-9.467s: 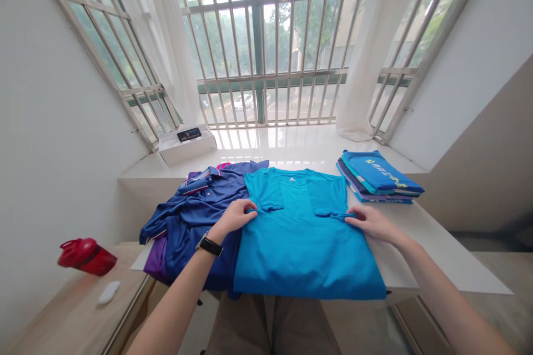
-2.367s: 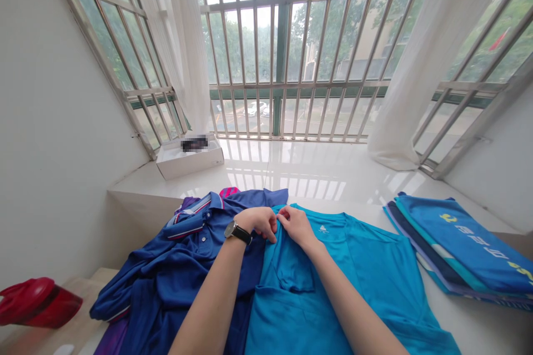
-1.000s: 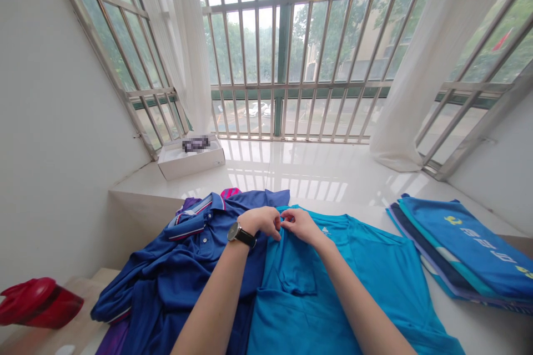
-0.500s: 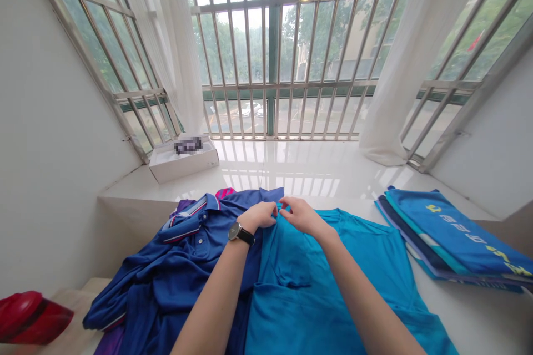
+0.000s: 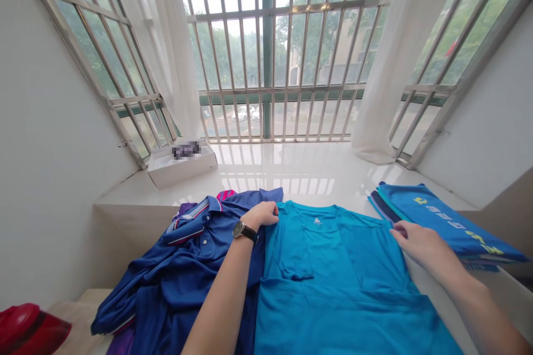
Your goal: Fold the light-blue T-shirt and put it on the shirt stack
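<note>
A teal T-shirt [image 5: 333, 255] lies spread out in front of me, its neckline at the far side and its lower part folded upward over itself. My left hand [image 5: 263, 214], with a black-strapped watch [image 5: 245, 231] on the wrist, pinches the shirt's far left corner. At the far right corner, my right hand [image 5: 422, 241] has thumb and forefinger closed on the fabric edge. A rumpled dark blue polo shirt [image 5: 183, 266] lies left of the T-shirt, partly behind my left forearm.
A stack of folded shirts [image 5: 445, 216] lies at the right. The white box [image 5: 183, 169] stands on the glossy sill [image 5: 287, 163] below barred windows. Long white curtains [image 5: 375, 94] hang at both sides. A red object [image 5: 31, 330] shows at the lower left.
My right hand has moved from beside my left hand to the T-shirt's right corner. The far edge is now stretched straighter, showing the neckline. My left hand stays at its corner.
</note>
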